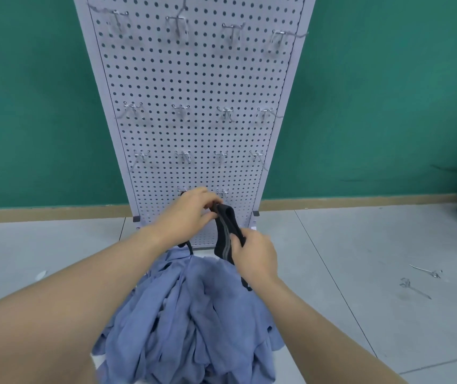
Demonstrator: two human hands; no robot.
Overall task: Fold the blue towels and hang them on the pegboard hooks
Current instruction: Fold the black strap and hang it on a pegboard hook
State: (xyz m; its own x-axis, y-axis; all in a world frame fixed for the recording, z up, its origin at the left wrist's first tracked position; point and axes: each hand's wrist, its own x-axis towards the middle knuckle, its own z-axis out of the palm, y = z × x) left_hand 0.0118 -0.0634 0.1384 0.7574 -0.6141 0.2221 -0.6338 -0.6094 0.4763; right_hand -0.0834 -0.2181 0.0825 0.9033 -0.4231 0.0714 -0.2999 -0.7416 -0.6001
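Low against the white pegboard (pixel 194 92), the left hand (pixel 191 209) pinched the top of a dark grey folded strip (pixel 226 231) between thumb and curled fingers. Just below and right of that pinch, the right hand (pixel 255 253) clasped the strip's lower part. The strip ran steeply downward, long axis near vertical. Beneath both grips lay the heaped blue towels (pixel 194 314), on the floor.

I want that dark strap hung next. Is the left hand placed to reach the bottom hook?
Probably yes. The left hand pinches the strap right in front of the bottom hook, with nothing between them.
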